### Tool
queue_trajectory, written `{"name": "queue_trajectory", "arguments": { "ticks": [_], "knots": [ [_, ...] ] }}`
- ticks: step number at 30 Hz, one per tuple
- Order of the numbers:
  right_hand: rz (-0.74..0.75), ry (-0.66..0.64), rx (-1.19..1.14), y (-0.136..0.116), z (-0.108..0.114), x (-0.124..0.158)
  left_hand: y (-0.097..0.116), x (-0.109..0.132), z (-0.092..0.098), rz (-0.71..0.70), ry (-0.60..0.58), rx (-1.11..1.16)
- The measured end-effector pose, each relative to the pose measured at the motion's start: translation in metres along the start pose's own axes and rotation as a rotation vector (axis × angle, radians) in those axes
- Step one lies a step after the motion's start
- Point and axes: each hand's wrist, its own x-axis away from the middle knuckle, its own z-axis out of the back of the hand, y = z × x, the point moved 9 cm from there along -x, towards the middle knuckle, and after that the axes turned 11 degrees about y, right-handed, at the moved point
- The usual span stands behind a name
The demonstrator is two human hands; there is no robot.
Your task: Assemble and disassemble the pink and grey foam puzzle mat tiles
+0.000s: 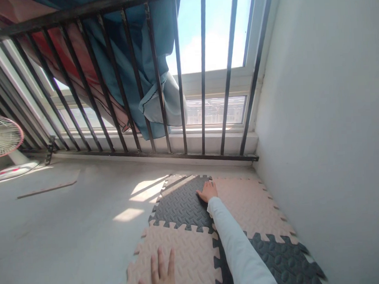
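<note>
My right hand [208, 191] reaches forward and lies on the seam between a dark grey foam tile [182, 206] and a pinkish-beige foam tile [246, 202], its thumb spread to the left. Nearer to me, my left hand [162, 268] rests with fingers spread on another beige foam tile [191, 248]. The tiles have toothed edges that fit into one another. A second dark tile [284, 260], with round bumps, lies at the lower right, partly behind my right sleeve.
A black metal railing [206, 156] runs along the window, with blue and red curtains [135, 68] behind it. The white wall [328, 130] rises on the right. A fan [3, 135] stands at far left; a thin strip [47, 189] lies on the concrete floor [70, 237].
</note>
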Motion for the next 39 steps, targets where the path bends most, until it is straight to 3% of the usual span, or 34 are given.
{"name": "queue_trajectory", "arguments": {
  "ticks": [8,16,28,34,39],
  "knots": [
    [-0.004,0.047,-0.021,0.0,0.002,0.002,0.0,0.003,0.002,0.009,-0.046,0.042],
    [-0.113,0.116,0.0,0.002,0.008,0.005,-0.001,0.003,-0.001,0.022,-0.033,0.058],
    [0.078,0.086,0.052,0.002,0.013,0.002,-0.003,0.005,-0.001,-0.007,-0.049,0.085],
    [0.0,0.097,-0.014,0.018,0.014,-0.013,-0.003,0.004,-0.001,-0.022,-0.051,0.059],
    [-0.053,-0.037,-0.027,0.02,-0.003,-0.024,-0.006,-0.001,-0.013,-0.005,-0.034,0.046]
  ]
}}
